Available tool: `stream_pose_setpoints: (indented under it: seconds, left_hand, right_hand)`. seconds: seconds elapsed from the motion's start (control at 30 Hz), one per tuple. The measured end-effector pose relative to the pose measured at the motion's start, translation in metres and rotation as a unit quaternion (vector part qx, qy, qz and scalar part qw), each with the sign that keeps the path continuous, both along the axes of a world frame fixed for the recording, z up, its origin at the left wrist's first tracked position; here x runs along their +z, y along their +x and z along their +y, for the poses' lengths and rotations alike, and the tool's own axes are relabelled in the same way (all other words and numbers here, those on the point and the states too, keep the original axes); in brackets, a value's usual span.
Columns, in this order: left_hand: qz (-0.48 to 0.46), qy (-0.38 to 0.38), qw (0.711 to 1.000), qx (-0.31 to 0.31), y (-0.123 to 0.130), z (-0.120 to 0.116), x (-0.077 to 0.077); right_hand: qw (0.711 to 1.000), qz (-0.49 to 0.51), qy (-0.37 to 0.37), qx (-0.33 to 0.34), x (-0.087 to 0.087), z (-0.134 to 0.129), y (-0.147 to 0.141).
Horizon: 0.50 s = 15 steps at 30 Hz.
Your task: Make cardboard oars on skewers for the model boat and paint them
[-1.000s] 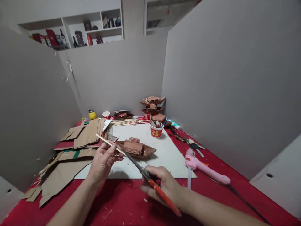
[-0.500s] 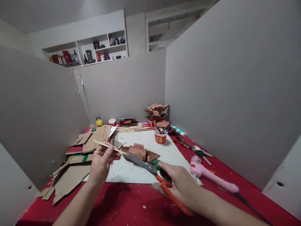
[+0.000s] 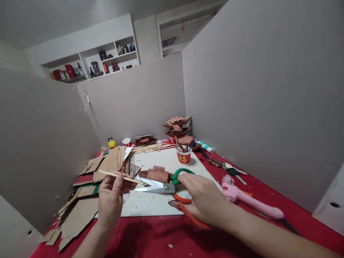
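My left hand (image 3: 113,191) pinches a thin pale wooden stick (image 3: 107,173) that slants down to the right. My right hand (image 3: 199,191) is closed on scissors (image 3: 169,187) with one green and one orange handle loop. Their blades are spread, and the stick's right end lies between or over them; which, I cannot tell. A long orange-handled tool (image 3: 192,216) is also in my right hand, its head hidden. Behind the blades a brown model boat (image 3: 158,175) rests on a white board (image 3: 150,204), partly covered by the scissors and hand.
Cut cardboard (image 3: 80,215) piles up at the left. A red and white cup (image 3: 184,157) holds brown paint and brushes. More model boats (image 3: 177,129) are stacked at the back. A pink glue gun (image 3: 249,200) lies at the right on the red cloth (image 3: 139,236), below grey partitions.
The scissors have turned and their blades have opened around the stick's end. My left hand has moved slightly left and down with the stick. The camera view has shifted a little.
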<state>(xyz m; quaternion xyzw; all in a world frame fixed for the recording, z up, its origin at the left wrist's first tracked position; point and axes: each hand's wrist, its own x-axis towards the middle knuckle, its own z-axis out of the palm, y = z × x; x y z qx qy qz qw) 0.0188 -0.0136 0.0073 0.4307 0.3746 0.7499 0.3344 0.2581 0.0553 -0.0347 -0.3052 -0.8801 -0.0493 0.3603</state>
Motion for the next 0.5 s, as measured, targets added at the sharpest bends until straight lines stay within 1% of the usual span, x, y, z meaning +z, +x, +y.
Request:
stream_pose_setpoints:
  seconds: [0.13, 0.23, 0.5]
  left_hand:
    - [0.016, -0.021, 1.000, 0.015, 0.003, 0.006, -0.002]
    - [0.017, -0.036, 0.999, 0.018, 0.004, 0.011, -0.004]
    - [0.017, -0.051, 0.998, -0.020, -0.007, 0.020, -0.016]
  right_hand:
    - [1.000, -0.010, 0.017, -0.013, -0.006, 0.007, -0.002]
    - [0.999, -0.025, 0.010, -0.022, -0.012, 0.011, -0.001]
    - [0.999, -0.025, -0.013, -0.045, -0.018, 0.018, 0.002]
